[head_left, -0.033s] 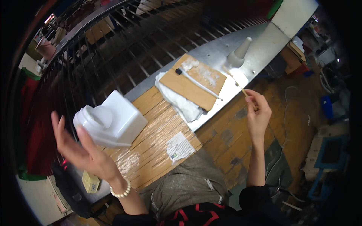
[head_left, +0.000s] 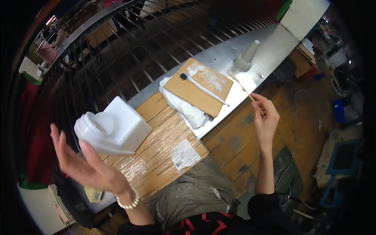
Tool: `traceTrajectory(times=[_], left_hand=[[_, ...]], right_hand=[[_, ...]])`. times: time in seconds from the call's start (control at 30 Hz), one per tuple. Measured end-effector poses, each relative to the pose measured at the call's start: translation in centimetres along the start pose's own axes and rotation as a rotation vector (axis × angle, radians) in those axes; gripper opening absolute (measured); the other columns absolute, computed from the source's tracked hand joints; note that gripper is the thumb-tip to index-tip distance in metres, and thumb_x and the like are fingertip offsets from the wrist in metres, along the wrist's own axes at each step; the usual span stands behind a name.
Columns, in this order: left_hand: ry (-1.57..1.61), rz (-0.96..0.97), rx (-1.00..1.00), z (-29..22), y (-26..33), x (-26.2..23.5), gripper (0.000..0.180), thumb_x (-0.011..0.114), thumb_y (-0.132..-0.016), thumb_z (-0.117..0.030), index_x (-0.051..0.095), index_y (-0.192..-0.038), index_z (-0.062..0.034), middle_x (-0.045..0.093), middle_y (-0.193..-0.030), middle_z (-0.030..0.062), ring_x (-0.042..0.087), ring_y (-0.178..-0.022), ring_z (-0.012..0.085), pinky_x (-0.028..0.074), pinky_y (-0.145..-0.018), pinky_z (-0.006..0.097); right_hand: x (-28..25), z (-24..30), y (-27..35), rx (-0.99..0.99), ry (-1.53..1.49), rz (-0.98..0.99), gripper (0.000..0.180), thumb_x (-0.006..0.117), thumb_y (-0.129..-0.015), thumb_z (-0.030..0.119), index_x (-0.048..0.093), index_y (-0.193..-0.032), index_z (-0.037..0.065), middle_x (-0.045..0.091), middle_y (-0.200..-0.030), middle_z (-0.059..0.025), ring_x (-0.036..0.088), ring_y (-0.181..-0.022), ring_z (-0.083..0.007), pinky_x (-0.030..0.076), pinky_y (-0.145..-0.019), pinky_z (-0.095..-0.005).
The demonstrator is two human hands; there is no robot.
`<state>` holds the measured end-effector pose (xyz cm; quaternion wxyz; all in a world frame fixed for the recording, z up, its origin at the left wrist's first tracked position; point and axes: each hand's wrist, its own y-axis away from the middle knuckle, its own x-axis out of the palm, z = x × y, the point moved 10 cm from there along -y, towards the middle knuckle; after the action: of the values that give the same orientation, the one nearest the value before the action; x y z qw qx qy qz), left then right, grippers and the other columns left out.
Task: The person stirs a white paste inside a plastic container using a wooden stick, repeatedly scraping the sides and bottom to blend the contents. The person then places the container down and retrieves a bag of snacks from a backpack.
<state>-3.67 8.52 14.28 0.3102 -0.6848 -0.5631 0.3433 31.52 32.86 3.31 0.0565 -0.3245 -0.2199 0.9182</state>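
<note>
Over the taped cardboard surface (head_left: 164,152), the left hand (head_left: 84,164) cradles a white moulded piece (head_left: 113,131) on open fingers; farther right, the right hand (head_left: 266,119) pinches a thin wooden stick (head_left: 244,90). Judged: inspection step; next, steadying the piece for the stick.

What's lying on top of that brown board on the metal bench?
On the brown board lie a white-handled brush with a dark tip and patches of white powder or paste. A crumpled white cloth sits partly beneath it; what else the board covers cannot be seen.
</note>
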Motion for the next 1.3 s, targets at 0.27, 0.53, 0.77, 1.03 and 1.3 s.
traceTrajectory(times=[0.27,0.53,0.77,1.03,1.3], left_hand=[[0.244,0.905,0.186,-7.3,11.3,17.7,0.015,0.064,-0.091,-0.006,0.069,-0.104,-0.0004,0.068,-0.112,0.0163,0.064,-0.112,0.0322,0.054,-0.09,0.042],[-0.051,0.969,0.006,-2.7,14.0,21.7,0.024,0.065,-0.089,-0.007,0.065,-0.111,0.0022,0.064,-0.11,0.0167,0.064,-0.103,0.035,0.053,-0.089,0.044],[-0.041,0.863,-0.015,-1.7,14.2,20.0,0.024,0.068,-0.09,-0.009,0.065,-0.111,0.0012,0.063,-0.111,0.016,0.065,-0.108,0.0348,0.054,-0.087,0.043],[0.02,0.868,0.002,-1.1,13.6,20.4,0.024,0.069,-0.091,-0.01,0.067,-0.115,-0.0096,0.062,-0.116,0.0163,0.069,-0.094,0.0363,0.057,-0.075,0.043],[-0.038,0.807,-0.006,-0.9,14.5,19.7,0.024,0.065,-0.094,-0.008,0.065,-0.117,-0.0028,0.06,-0.125,0.0234,0.064,-0.111,0.0391,0.053,-0.092,0.047]], right_hand=[[3.0,-1.0,1.1,0.152,-0.269,0.072,0.02,0.065,-0.095,0.0,0.07,-0.114,0.003,0.063,-0.085,-0.0033,0.055,-0.063,-0.006,0.044,-0.056,-0.0217],[7.6,-0.8,1.3,0.184,-0.243,0.183,0.018,0.078,-0.088,0.004,0.071,-0.104,-0.002,0.071,-0.087,-0.0003,0.043,-0.057,0.001,0.033,-0.05,-0.02],[7.2,-0.4,2.4,0.302,-0.623,0.131,0.009,0.079,-0.086,0.002,0.075,-0.093,-0.002,0.052,-0.064,0.0097,0.035,-0.055,0.0023,0.025,-0.049,-0.0188],[8.8,0.7,4.2,0.351,-0.691,0.306,0.031,0.073,-0.094,0.009,0.064,-0.121,-0.002,0.059,-0.084,0.0033,0.042,-0.06,0.0009,0.033,-0.052,-0.0197],[5.9,1.2,1.6,-0.014,-0.082,0.217,0.019,0.068,-0.094,0.008,0.075,-0.112,0.006,0.064,-0.088,-0.008,0.059,-0.067,-0.0153,0.049,-0.062,-0.0313]])
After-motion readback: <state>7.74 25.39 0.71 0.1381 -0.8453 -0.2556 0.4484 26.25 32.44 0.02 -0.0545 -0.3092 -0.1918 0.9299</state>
